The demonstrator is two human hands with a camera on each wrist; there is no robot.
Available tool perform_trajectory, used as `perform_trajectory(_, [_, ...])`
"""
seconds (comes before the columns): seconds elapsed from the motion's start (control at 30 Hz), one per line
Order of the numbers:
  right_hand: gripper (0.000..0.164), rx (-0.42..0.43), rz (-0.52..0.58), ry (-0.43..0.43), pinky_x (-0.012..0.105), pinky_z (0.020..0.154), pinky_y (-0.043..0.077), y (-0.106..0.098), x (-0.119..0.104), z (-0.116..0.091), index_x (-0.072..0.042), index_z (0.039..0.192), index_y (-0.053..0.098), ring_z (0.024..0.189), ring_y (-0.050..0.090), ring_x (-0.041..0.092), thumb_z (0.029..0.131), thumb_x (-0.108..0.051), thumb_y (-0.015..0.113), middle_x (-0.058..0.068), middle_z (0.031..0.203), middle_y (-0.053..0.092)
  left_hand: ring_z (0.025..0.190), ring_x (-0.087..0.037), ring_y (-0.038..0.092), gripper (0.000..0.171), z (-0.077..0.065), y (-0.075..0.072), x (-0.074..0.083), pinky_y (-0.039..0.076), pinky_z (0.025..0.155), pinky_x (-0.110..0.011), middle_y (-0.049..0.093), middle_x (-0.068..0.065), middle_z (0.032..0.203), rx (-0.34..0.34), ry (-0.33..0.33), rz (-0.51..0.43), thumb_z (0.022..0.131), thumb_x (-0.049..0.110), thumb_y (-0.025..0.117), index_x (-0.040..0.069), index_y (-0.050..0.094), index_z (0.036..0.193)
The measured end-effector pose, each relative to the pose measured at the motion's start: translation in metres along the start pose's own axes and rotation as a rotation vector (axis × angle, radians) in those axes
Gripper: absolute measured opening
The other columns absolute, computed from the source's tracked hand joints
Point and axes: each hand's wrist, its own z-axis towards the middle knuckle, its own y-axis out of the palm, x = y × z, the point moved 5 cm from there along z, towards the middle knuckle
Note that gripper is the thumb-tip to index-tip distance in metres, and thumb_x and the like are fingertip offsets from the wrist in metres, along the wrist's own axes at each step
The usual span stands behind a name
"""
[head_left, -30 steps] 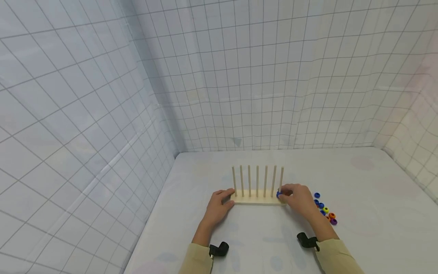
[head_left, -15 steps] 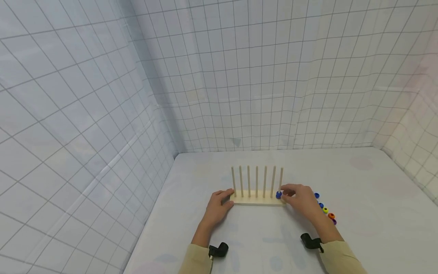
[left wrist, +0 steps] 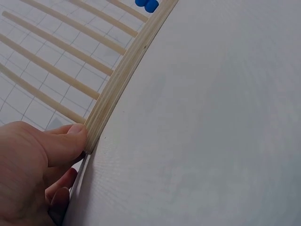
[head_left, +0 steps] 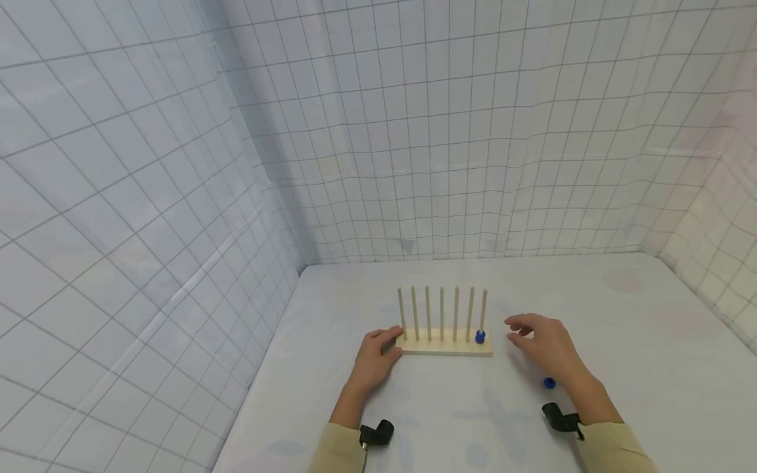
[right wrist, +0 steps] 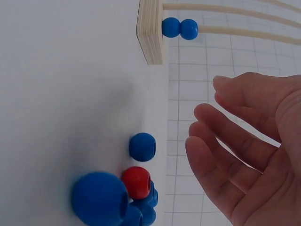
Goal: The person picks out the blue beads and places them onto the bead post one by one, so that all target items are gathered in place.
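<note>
A wooden peg rack (head_left: pixel 443 349) with several upright pegs stands on the white table. Two blue beads (right wrist: pixel 180 28) are threaded at the bottom of its rightmost peg, touching each other. My left hand (head_left: pixel 372 360) grips the left end of the rack's base, its thumb (left wrist: pixel 70 141) pressed on the front face. To the right of the rack, apart from it, hovers my right hand (head_left: pixel 549 346), fingers loosely bent and holding nothing. Loose blue beads (right wrist: pixel 100 198) and a red bead (right wrist: pixel 136 182) lie near it; in the head view the hand hides most of them.
One loose blue bead (head_left: pixel 549 382) shows below my right hand in the head view. The table (head_left: pixel 437 414) meets gridded white curtains (head_left: pixel 414 164) at the back and sides. A black wrist camera (head_left: pixel 560 418) is strapped on each forearm.
My right hand has let go of the blue bead on the rightmost peg and moved right, away from the rack. My left hand stays on the base.
</note>
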Motion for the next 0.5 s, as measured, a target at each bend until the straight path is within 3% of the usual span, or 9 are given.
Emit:
perform_trajectory(0.07, [0.03, -0.006, 0.014, 0.02, 0.036, 0.063, 0.052, -0.004, 0.004, -0.001, -0.01, 0.12, 0.072, 0.079, 0.066, 0.022, 0.09, -0.014, 0.076, 0.006, 0.103, 0.071, 0.127, -0.04, 0.047, 0.04, 0.0, 0.0, 0.0, 0.037, 0.103, -0.061, 0.061, -0.015, 0.132, 0.006, 0.005, 0.003, 0.092, 0.009, 0.072, 0.008, 0.067, 0.131])
perform_trajectory(0.17, [0.031, 0.003, 0.004, 0.029, 0.035, 0.062, 0.051, -0.01, 0.009, -0.003, -0.01, 0.12, 0.072, 0.076, 0.065, 0.021, 0.09, -0.014, 0.076, 0.008, 0.104, 0.071, 0.127, -0.04, 0.048, 0.04, 0.0, 0.0, 0.0, 0.037, 0.104, -0.061, 0.061, -0.014, 0.133, 0.008, 0.007, 0.01, 0.092, 0.009, 0.072, 0.008, 0.067, 0.131])
perform_trajectory(0.33, [0.031, 0.027, -0.031, 0.021, 0.041, 0.071, 0.052, -0.02, 0.018, -0.005, -0.01, 0.12, 0.072, 0.092, 0.065, 0.027, 0.09, -0.013, 0.076, 0.008, 0.106, 0.071, 0.126, -0.04, 0.048, 0.04, 0.001, 0.0, -0.001, 0.037, 0.103, -0.061, 0.061, -0.014, 0.131, 0.01, 0.013, 0.016, 0.092, 0.009, 0.072, 0.008, 0.067, 0.132])
perform_trajectory(0.5, [0.031, 0.038, -0.033, 0.037, 0.045, 0.073, 0.052, -0.026, 0.03, -0.006, -0.01, 0.121, 0.072, 0.094, 0.064, 0.029, 0.091, -0.013, 0.075, 0.009, 0.108, 0.071, 0.128, -0.039, 0.047, 0.041, 0.001, -0.001, -0.001, 0.037, 0.104, -0.06, 0.06, -0.015, 0.132, 0.005, 0.0, -0.003, 0.092, 0.01, 0.072, 0.009, 0.067, 0.133])
